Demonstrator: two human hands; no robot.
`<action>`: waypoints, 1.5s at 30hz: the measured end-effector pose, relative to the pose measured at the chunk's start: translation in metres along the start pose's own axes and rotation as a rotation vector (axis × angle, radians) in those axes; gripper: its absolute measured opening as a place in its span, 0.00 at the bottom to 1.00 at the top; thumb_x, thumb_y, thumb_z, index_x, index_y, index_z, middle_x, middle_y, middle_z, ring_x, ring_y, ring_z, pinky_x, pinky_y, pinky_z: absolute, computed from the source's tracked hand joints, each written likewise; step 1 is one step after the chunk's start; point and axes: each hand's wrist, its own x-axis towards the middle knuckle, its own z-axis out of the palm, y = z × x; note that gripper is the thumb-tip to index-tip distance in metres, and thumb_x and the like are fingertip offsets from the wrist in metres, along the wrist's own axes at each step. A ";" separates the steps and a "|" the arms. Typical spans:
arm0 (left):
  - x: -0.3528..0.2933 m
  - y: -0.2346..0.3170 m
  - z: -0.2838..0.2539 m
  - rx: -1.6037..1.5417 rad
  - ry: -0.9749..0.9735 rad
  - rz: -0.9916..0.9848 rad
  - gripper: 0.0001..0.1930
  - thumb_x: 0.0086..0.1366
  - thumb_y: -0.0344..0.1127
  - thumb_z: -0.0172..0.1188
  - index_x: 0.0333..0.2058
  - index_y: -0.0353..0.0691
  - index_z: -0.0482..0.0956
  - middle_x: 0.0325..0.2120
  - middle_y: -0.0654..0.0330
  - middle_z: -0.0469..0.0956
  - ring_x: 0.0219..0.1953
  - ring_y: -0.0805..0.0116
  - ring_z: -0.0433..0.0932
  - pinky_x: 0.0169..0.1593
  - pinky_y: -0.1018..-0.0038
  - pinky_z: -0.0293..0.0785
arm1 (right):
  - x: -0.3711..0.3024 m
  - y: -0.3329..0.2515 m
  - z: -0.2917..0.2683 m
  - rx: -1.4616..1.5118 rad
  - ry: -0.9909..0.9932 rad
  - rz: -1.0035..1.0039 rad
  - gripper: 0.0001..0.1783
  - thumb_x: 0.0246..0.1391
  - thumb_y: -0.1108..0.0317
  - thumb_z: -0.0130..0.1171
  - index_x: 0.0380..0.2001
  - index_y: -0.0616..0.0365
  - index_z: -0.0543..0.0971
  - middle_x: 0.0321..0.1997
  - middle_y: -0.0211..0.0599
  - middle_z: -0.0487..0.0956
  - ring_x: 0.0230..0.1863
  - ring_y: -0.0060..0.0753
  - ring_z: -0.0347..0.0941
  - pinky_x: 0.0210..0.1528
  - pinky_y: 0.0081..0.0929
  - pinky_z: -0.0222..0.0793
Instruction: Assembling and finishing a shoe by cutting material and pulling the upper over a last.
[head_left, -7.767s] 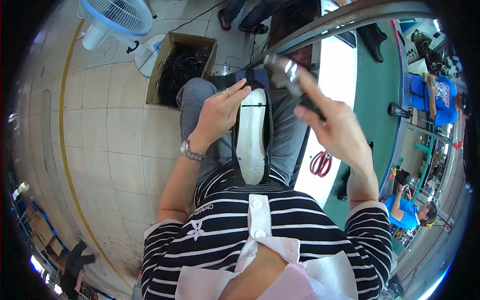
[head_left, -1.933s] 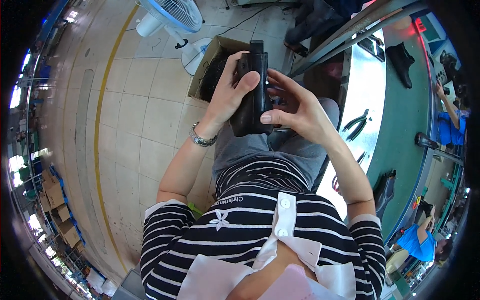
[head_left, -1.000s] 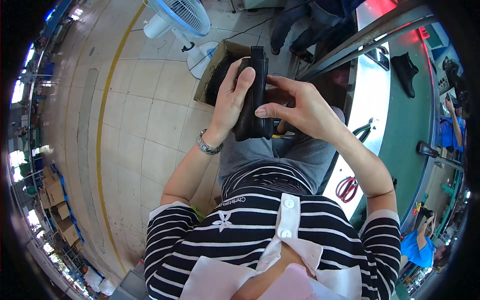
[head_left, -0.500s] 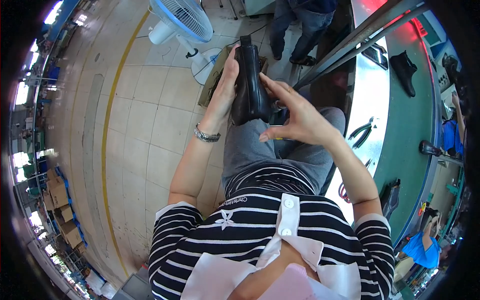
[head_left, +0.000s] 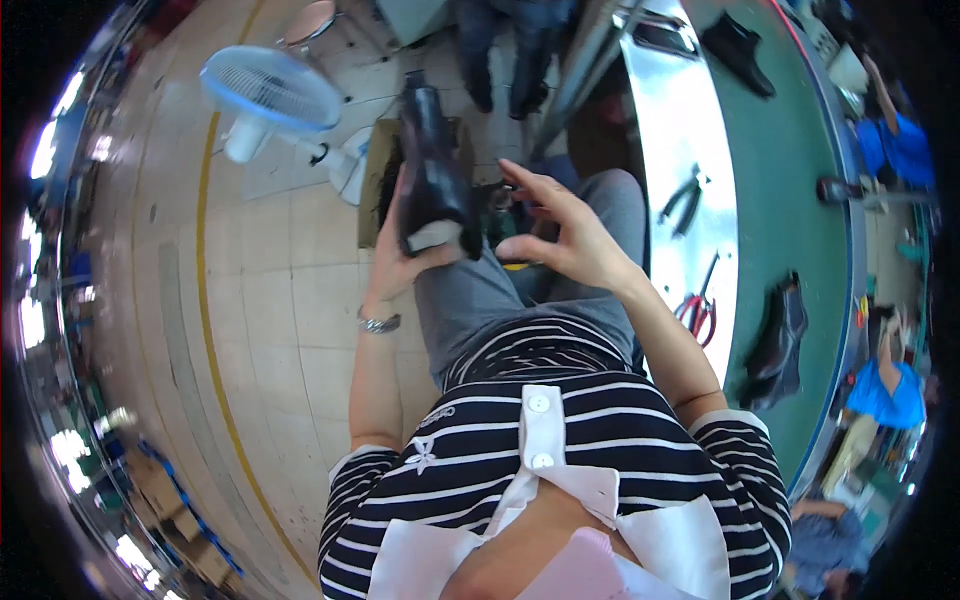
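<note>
My left hand (head_left: pixel 408 258) grips a shiny black ankle boot (head_left: pixel 432 160) near its lower end, with the thumb across that end. The boot hangs over my left thigh, its pull tab at the far end. A pale patch shows on its near end, beside my thumb. To the right of the boot, my right hand (head_left: pixel 570 235) is held apart from it. Its fingers and thumb are spread, and nothing is in them. The view is slightly blurred around the boot.
A metal ledge (head_left: pixel 690 130) at my right bears green-handled pliers (head_left: pixel 685 202) and a red-handled tool (head_left: pixel 697 315). Beyond it, a green belt (head_left: pixel 740 240) carries black boots (head_left: pixel 778 340). A box (head_left: pixel 378 160) and a fan (head_left: pixel 272 90) stand ahead left; a person (head_left: pixel 512 55) stands ahead.
The whole view has shifted, showing more of the green belt. My left hand has moved to the boot's near end and tilted it. My right hand has come away from the boot's side.
</note>
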 end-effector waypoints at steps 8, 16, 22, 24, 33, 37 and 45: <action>-0.012 -0.038 -0.004 -0.419 0.007 -0.685 0.44 0.53 0.49 0.71 0.60 0.29 0.60 0.52 0.55 0.71 0.52 0.67 0.72 0.56 0.70 0.68 | -0.201 0.097 -0.065 -0.703 0.650 0.843 0.29 0.53 0.61 0.62 0.57 0.60 0.71 0.54 0.54 0.74 0.58 0.53 0.68 0.59 0.41 0.64; 0.018 0.011 0.062 -0.353 -0.139 -0.676 0.39 0.59 0.55 0.64 0.60 0.35 0.61 0.51 0.56 0.72 0.52 0.68 0.72 0.55 0.73 0.67 | -0.186 0.145 -0.101 -0.725 0.820 0.683 0.30 0.55 0.54 0.59 0.56 0.62 0.72 0.55 0.58 0.72 0.58 0.57 0.67 0.61 0.41 0.61; 0.007 0.004 0.108 0.203 0.177 -0.086 0.45 0.64 0.51 0.58 0.66 0.29 0.45 0.65 0.41 0.53 0.66 0.54 0.55 0.66 0.65 0.52 | -0.100 0.198 -0.137 -0.904 0.846 0.897 0.46 0.48 0.40 0.61 0.61 0.63 0.63 0.54 0.64 0.70 0.56 0.61 0.67 0.56 0.46 0.65; 0.009 0.021 0.129 0.785 0.356 0.466 0.35 0.64 0.39 0.55 0.65 0.31 0.53 0.64 0.42 0.55 0.67 0.51 0.55 0.67 0.60 0.48 | -0.097 0.208 -0.140 -0.930 0.829 0.925 0.46 0.48 0.41 0.61 0.61 0.63 0.63 0.54 0.64 0.70 0.55 0.62 0.68 0.55 0.47 0.65; 0.109 0.046 0.182 0.943 -0.207 0.647 0.20 0.57 0.31 0.55 0.49 0.31 0.76 0.47 0.46 0.76 0.53 0.49 0.72 0.59 0.60 0.64 | -0.142 0.206 -0.185 -0.079 0.811 0.902 0.21 0.49 0.66 0.55 0.48 0.61 0.76 0.30 0.36 0.78 0.35 0.33 0.73 0.40 0.33 0.68; 0.169 0.068 0.166 0.898 -0.436 0.419 0.24 0.59 0.48 0.59 0.50 0.39 0.78 0.40 0.48 0.80 0.45 0.50 0.77 0.49 0.63 0.72 | -0.153 0.125 -0.152 0.344 0.869 0.820 0.28 0.51 0.69 0.60 0.57 0.58 0.72 0.35 0.26 0.79 0.37 0.17 0.70 0.42 0.20 0.61; 0.207 0.044 0.182 1.013 -0.115 0.512 0.16 0.62 0.49 0.58 0.38 0.42 0.82 0.27 0.52 0.80 0.29 0.47 0.77 0.36 0.62 0.72 | -0.126 0.059 -0.145 0.198 0.454 0.699 0.35 0.53 0.70 0.58 0.65 0.54 0.62 0.48 0.34 0.79 0.50 0.25 0.71 0.58 0.22 0.60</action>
